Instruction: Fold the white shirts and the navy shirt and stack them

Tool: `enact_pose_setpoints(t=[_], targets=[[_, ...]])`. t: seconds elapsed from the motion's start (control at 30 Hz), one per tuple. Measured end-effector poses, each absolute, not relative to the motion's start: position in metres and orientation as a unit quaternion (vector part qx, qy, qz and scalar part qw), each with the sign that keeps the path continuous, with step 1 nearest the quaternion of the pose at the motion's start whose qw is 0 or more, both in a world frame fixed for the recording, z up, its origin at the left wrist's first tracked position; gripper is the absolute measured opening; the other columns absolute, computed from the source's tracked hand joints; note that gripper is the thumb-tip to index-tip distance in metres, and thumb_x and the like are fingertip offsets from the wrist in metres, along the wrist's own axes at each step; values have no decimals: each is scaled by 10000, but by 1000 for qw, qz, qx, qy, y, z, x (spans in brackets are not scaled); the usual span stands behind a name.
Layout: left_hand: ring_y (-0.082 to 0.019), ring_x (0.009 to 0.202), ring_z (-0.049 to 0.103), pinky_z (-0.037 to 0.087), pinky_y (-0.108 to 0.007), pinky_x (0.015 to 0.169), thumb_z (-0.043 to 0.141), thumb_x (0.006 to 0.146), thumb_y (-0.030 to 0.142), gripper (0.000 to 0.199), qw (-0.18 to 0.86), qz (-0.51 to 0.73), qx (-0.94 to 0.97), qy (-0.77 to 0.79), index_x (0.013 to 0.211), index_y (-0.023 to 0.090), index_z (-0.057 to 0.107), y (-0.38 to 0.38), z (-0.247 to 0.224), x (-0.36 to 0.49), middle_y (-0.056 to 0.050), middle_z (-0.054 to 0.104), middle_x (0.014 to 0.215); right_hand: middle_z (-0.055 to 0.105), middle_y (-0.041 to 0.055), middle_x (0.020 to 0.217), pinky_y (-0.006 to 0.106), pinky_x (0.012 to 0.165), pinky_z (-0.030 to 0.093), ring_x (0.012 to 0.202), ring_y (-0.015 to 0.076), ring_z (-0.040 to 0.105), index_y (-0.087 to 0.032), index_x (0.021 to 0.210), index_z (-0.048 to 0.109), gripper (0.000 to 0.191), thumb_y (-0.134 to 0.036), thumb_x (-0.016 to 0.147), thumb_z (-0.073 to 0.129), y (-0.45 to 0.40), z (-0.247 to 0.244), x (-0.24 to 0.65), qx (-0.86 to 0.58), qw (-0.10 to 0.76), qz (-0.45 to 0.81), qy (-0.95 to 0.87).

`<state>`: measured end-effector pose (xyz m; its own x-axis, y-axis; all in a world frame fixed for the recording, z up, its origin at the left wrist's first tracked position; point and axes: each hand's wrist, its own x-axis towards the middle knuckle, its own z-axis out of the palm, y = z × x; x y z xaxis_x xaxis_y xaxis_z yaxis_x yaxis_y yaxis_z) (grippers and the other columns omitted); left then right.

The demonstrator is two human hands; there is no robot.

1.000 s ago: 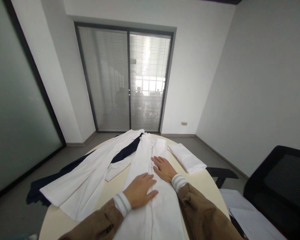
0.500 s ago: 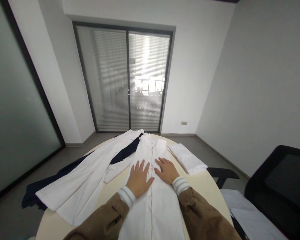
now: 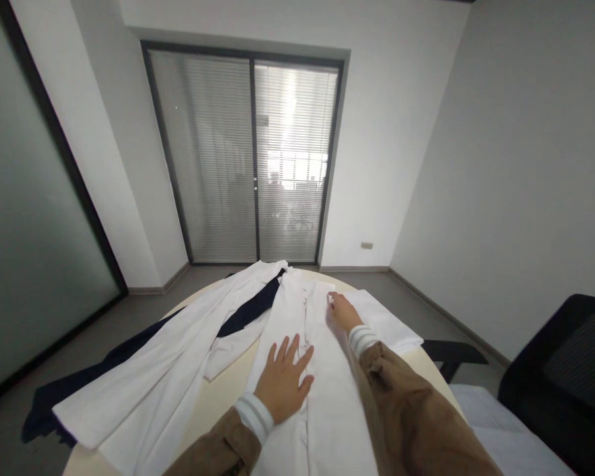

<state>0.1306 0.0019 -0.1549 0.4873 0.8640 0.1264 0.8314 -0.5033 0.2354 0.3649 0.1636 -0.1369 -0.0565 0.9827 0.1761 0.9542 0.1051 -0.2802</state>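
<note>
A long white garment (image 3: 330,396) with a seam or button line down its middle lies lengthwise in front of me. My left hand (image 3: 283,383) rests flat on it, fingers spread, near that line. Farther up, my right hand (image 3: 343,312) has its fingers closed on the garment's right edge. A second white garment (image 3: 163,357) spreads over the left of the table, with a dark navy cloth (image 3: 250,307) showing beneath it. Just right of my right hand lies a folded white cloth (image 3: 384,320).
Everything lies on a round cream table (image 3: 213,410); cloth hangs over its left edge. A black office chair (image 3: 565,370) stands at the right, with papers or pale cloth (image 3: 500,423) beside it. Beyond the table is a glazed partition with blinds (image 3: 208,165).
My right hand has moved up and right from lying flat to closing on the garment's right edge. My left hand has slid slightly toward me, still flat.
</note>
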Motion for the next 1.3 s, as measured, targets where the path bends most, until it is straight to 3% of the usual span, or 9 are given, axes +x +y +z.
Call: enact_pose_setpoints(t=[0.17, 0.33, 0.47, 0.67, 0.8, 0.93, 1.1, 1.2, 1.3], targets=[[-352, 1520, 122, 159, -623, 1192, 347, 1014, 510, 575, 82, 118, 869, 474, 1565, 377, 251, 5, -160, 125, -79, 166, 1660, 641, 203, 1225, 347, 882, 443, 1104, 273, 635, -130, 1417, 439, 482, -110, 943, 355, 200, -128, 370, -712, 159, 36, -682], [-354, 1523, 94, 143, -638, 1192, 355, 1012, 512, 580, 94, 115, 871, 468, 1566, 387, 236, 5, -156, 123, -75, 130, 1663, 706, 141, 1159, 345, 863, 460, 1071, 258, 662, -238, 1444, 455, 490, -185, 966, 361, 220, -129, 373, -723, 156, 44, -672], [-363, 1522, 80, 131, -648, 1193, 404, 1005, 470, 613, 100, 100, 873, 466, 1575, 383, 195, 7, -153, 123, -67, 92, 1666, 709, 162, 1157, 350, 903, 458, 1107, 262, 652, -193, 1275, 637, 411, -198, 969, 363, 235, -131, 372, -735, 159, 46, -657], [-365, 1523, 51, 118, -656, 1193, 392, 1008, 470, 619, 108, 97, 873, 467, 1577, 394, 163, 8, -152, 124, -52, 47, 1667, 638, 218, 1281, 379, 925, 459, 1158, 290, 616, -124, 1286, 636, 431, -137, 954, 363, 247, -126, 370, -738, 157, 28, -655], [-362, 1525, 33, 108, -650, 1196, 391, 1003, 474, 661, 111, 97, 870, 470, 1589, 363, 107, 9, -153, 125, -61, 33, 1668, 399, 159, 1556, 382, 1084, 368, 1389, 285, 410, -154, 1420, 526, 469, -210, 978, 378, 244, -135, 356, -682, 148, 10, -716], [-364, 1525, 18, 105, -631, 1205, 410, 993, 440, 720, 100, 90, 871, 473, 1599, 300, 45, 9, -156, 126, -75, -21, 1665, 382, 96, 1583, 414, 1173, 268, 1451, 257, 336, -203, 1504, 424, 520, -370, 1018, 344, 239, -157, 341, -632, 106, 35, -767], [-355, 1528, 21, 104, -626, 1210, 382, 1001, 449, 693, 96, 93, 875, 465, 1597, 323, 52, 10, -157, 125, -34, -32, 1663, 254, 79, 1642, 544, 1197, 134, 1518, 285, 182, -243, 1554, 321, 558, -417, 1027, 267, 237, -175, 338, -635, 76, 55, -766], [-357, 1527, 31, 108, -639, 1206, 387, 998, 458, 693, 102, 94, 875, 463, 1593, 350, 50, 10, -157, 126, -18, 1, 1665, 267, 79, 1638, 557, 1191, 119, 1516, 291, 180, -251, 1546, 335, 559, -436, 1023, 262, 240, -174, 339, -638, 77, 64, -763], [-359, 1527, 33, 108, -652, 1201, 410, 990, 449, 685, 109, 97, 873, 466, 1586, 389, 79, 11, -157, 126, 5, 4, 1665, 366, 107, 1588, 556, 1179, 129, 1473, 294, 279, -240, 1488, 429, 533, -445, 1022, 270, 246, -168, 337, -643, 88, 66, -758]])
